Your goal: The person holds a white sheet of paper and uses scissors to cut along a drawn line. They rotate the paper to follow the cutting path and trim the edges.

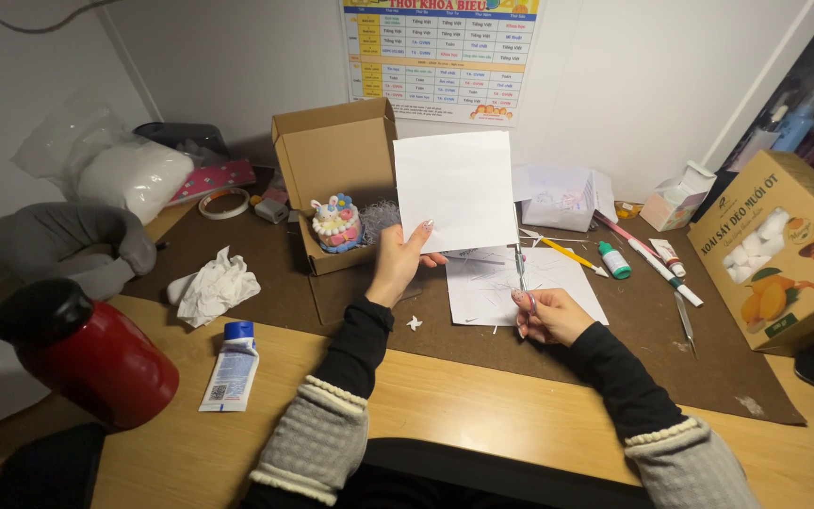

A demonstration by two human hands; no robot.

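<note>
Brown mat (pixel 266 292) on wooden desk: paper cutting under way.
Left hand (pixel 396 266) holds white sheet (pixel 454 188) upright; right hand (pixel 548 316) grips scissors (pixel 520 269), apparently poised to cut.

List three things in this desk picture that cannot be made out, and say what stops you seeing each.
1. Head view: the tool in the right hand is too thin to identify.
2. Head view: the white sheet, held up by the left hand, hides the desk behind it.
3. Head view: the red flask is blurred.
</note>
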